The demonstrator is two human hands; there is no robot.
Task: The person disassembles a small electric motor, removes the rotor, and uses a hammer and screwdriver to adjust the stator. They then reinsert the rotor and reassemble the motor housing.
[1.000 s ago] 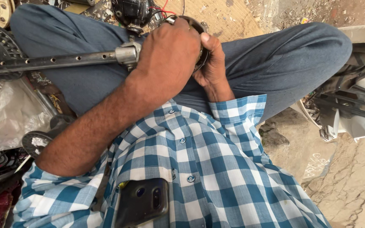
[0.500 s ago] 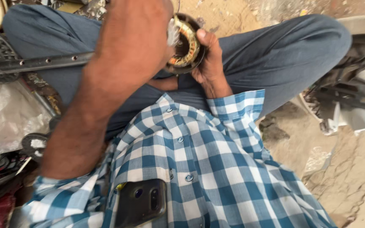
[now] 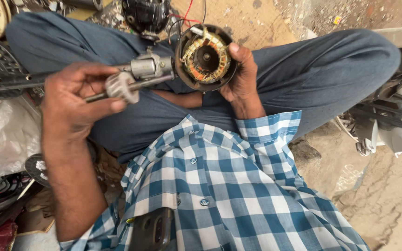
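Now both hands are closed on motor parts, held apart above the lap.

Right hand (image 3: 243, 76) grips the rim of a round motor stator (image 3: 205, 56), its copper windings and centre hole facing up, red and black wires (image 3: 187, 18) trailing from its top. Left hand (image 3: 77, 100) pinches a rotor shaft (image 3: 122, 88) with a small ribbed core, its far end pointing toward the stator, just short of it. A grey metal fitting (image 3: 147, 66) on a dark rod (image 3: 10, 81) lies behind the shaft, across the person's blue-grey trousers (image 3: 303, 65).
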